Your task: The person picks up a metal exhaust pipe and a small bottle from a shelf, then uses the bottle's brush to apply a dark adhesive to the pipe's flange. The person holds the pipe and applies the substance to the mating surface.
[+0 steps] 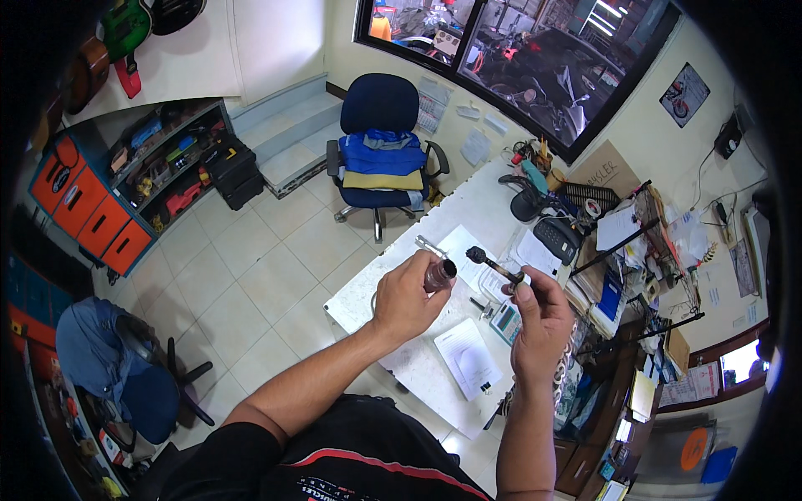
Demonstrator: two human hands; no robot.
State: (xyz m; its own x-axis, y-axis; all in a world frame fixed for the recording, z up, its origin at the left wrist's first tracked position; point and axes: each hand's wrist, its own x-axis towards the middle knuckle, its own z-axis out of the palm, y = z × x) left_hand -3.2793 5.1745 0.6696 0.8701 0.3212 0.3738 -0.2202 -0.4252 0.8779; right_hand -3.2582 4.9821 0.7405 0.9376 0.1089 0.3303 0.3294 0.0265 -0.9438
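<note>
My left hand (404, 299) is closed around a small dark brown bottle (438, 276) above the white desk (368, 294). The bottle is tilted, with its dark open mouth facing right. My right hand (543, 330) pinches the cap end of a brush applicator (496, 266), which is apart from the bottle. Its thin stem points up and left toward a clumpy black tip. Beneath and between my hands lie papers, a calculator (505, 321) and a clipped notepad (468, 355). A metal tool (429, 245) rests just beyond my left hand.
A black desk telephone (557, 241) and piled papers crowd the desk's right side. Past the desk stands a blue office chair (380, 108) with folded cloth on it. Another chair (138, 371) is at the left. Orange drawers (92, 213) and a black toolbox (234, 171) stand farther off.
</note>
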